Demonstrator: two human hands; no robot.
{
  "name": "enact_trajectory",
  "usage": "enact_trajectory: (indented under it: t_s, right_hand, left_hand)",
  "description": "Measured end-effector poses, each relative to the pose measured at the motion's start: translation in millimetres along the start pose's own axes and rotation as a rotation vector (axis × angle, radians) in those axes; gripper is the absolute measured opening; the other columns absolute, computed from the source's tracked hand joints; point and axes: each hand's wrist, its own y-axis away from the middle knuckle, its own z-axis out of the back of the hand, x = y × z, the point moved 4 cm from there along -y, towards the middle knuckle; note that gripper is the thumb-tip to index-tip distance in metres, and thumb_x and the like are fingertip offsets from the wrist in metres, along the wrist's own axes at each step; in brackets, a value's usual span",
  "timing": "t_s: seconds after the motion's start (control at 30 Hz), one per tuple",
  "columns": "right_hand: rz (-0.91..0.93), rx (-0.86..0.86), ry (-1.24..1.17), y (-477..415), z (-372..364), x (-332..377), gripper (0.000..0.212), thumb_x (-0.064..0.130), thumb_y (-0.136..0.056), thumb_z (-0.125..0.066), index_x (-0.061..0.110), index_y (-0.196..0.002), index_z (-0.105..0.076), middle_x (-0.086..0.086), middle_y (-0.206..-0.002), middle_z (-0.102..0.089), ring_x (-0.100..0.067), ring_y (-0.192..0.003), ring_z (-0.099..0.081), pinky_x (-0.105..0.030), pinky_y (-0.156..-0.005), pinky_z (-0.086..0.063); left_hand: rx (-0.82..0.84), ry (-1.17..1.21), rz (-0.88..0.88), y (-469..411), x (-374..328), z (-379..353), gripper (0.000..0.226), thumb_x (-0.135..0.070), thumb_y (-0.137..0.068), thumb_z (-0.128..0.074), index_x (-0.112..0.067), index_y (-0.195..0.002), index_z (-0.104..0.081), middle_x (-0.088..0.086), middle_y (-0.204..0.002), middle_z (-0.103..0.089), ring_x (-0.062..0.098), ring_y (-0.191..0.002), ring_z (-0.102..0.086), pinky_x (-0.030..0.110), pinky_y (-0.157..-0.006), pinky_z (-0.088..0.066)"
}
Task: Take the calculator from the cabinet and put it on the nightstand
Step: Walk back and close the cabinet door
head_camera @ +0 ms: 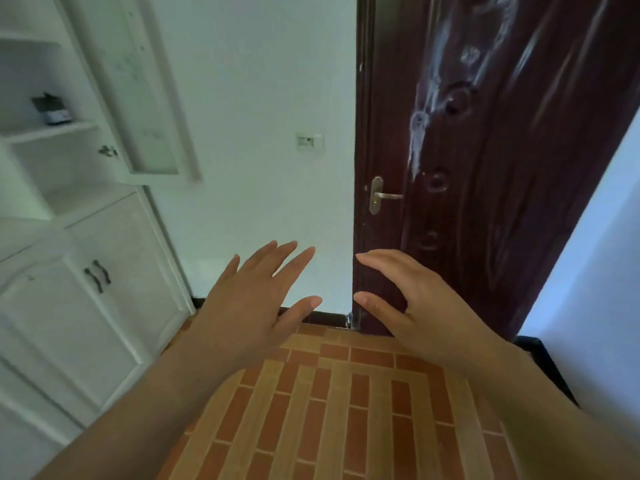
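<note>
A small dark calculator point(51, 110) leans on an open shelf of the white cabinet point(114, 244) at the far left. The cabinet's upper glazed door point(138, 98) stands swung open. My left hand point(249, 306) is stretched out in mid-air with straight, spread fingers, holding nothing, well right of and below the calculator. My right hand point(412, 306) hovers beside it with relaxed fingers, also empty. No nightstand is in view.
A dark brown door point(485, 168) with a metal lever handle point(381, 195) is shut straight ahead. A white wall with a socket plate point(309, 141) lies between cabinet and door. The floor point(339, 410) is orange-brown brick-patterned tile. Lower cabinet doors are closed.
</note>
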Motion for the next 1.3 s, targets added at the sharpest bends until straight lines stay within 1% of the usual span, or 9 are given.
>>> enact_trajectory:
  t_s: [0.13,0.23,0.43,0.57,0.73,0.9,1.0,1.13,1.3]
  right_hand:
    - [0.061,0.055,0.019,-61.4,-28.0,-1.7,0.056,0.06,-0.083,-0.033,0.039,-0.135,-0.03,0.021,-0.143,-0.032,0.003,-0.129,-0.028,-0.015,-0.1,-0.022]
    - [0.109,0.056,0.008,-113.9,-41.2,-11.1,0.055,0.059,-0.085,-0.035,0.039,-0.135,-0.031,0.02,-0.143,-0.033,0.002,-0.13,-0.029,-0.019,-0.105,-0.025]
    - [0.188,0.032,0.009,-232.0,-48.0,-46.9,0.055,0.057,-0.086,-0.037,0.034,-0.136,-0.033,0.014,-0.143,-0.036,-0.003,-0.129,-0.033,-0.024,-0.108,-0.028]
    - [0.245,0.011,0.015,-309.9,-43.8,-68.4,0.054,0.055,-0.087,-0.038,0.031,-0.136,-0.035,0.013,-0.141,-0.038,-0.003,-0.127,-0.037,-0.022,-0.105,-0.03]
    - [0.286,-0.003,0.005,-387.6,-41.2,-90.8,0.053,0.053,-0.088,-0.04,0.031,-0.136,-0.036,0.013,-0.141,-0.038,-0.002,-0.127,-0.035,-0.016,-0.102,-0.026]
    - [0.318,-0.02,-0.028,-451.1,-46.7,-109.8,0.051,0.051,-0.088,-0.042,0.03,-0.134,-0.038,0.014,-0.138,-0.04,-0.001,-0.124,-0.038,-0.016,-0.099,-0.03]
    - [0.328,-0.016,-0.031,-489.5,-55.0,-119.0,0.051,0.051,-0.089,-0.042,0.031,-0.135,-0.037,0.015,-0.139,-0.04,0.0,-0.123,-0.036,-0.013,-0.096,-0.027]
    - [0.364,-0.017,-0.012,-547.4,-73.2,-124.3,0.05,0.049,-0.089,-0.042,0.028,-0.135,-0.038,0.012,-0.139,-0.042,-0.001,-0.124,-0.036,-0.014,-0.094,-0.026]
    - [0.389,-0.04,-0.023,-629.3,-102.4,-126.5,0.049,0.05,-0.089,-0.042,0.03,-0.134,-0.038,0.013,-0.138,-0.041,-0.003,-0.121,-0.04,-0.02,-0.094,-0.034]
  left_hand:
    - [-0.013,-0.015,0.046,-26.4,48.2,-7.8,0.072,-0.07,-0.079,-0.003,-0.039,-0.144,-0.006,-0.009,-0.155,-0.017,0.014,-0.143,-0.012,0.047,-0.114,-0.019]
    - [-0.028,-0.043,0.064,-62.7,81.0,-14.0,0.072,-0.07,-0.079,-0.003,-0.039,-0.144,-0.006,-0.009,-0.155,-0.017,0.014,-0.143,-0.013,0.048,-0.114,-0.021]
    - [-0.077,-0.088,0.092,-167.3,135.6,-17.9,0.074,-0.071,-0.076,-0.001,-0.041,-0.144,-0.003,-0.011,-0.155,-0.014,0.013,-0.143,-0.012,0.043,-0.113,-0.012]
    - [-0.124,-0.118,0.096,-239.1,167.2,-17.6,0.074,-0.071,-0.077,-0.002,-0.039,-0.144,-0.007,-0.01,-0.155,-0.018,0.014,-0.142,-0.016,0.045,-0.112,-0.016]
    - [-0.169,-0.143,0.106,-309.4,201.6,-19.4,0.073,-0.071,-0.079,-0.006,-0.039,-0.144,-0.01,-0.009,-0.154,-0.021,0.015,-0.141,-0.02,0.047,-0.111,-0.024]
    - [-0.188,-0.147,0.121,-362.4,233.8,-27.3,0.073,-0.071,-0.078,-0.006,-0.039,-0.144,-0.01,-0.009,-0.153,-0.022,0.014,-0.14,-0.022,0.047,-0.11,-0.024]
    - [-0.189,-0.14,0.134,-390.7,257.1,-36.5,0.072,-0.072,-0.078,-0.006,-0.04,-0.143,-0.01,-0.009,-0.153,-0.023,0.015,-0.14,-0.024,0.046,-0.11,-0.025]
    - [-0.207,-0.135,0.142,-428.7,297.2,-47.6,0.073,-0.071,-0.079,-0.009,-0.038,-0.143,-0.014,-0.007,-0.152,-0.027,0.016,-0.138,-0.028,0.049,-0.109,-0.031]
    - [-0.233,-0.163,0.159,-479.6,365.6,-58.7,0.073,-0.071,-0.08,-0.012,-0.036,-0.143,-0.018,-0.004,-0.15,-0.031,0.019,-0.136,-0.032,0.051,-0.106,-0.035]
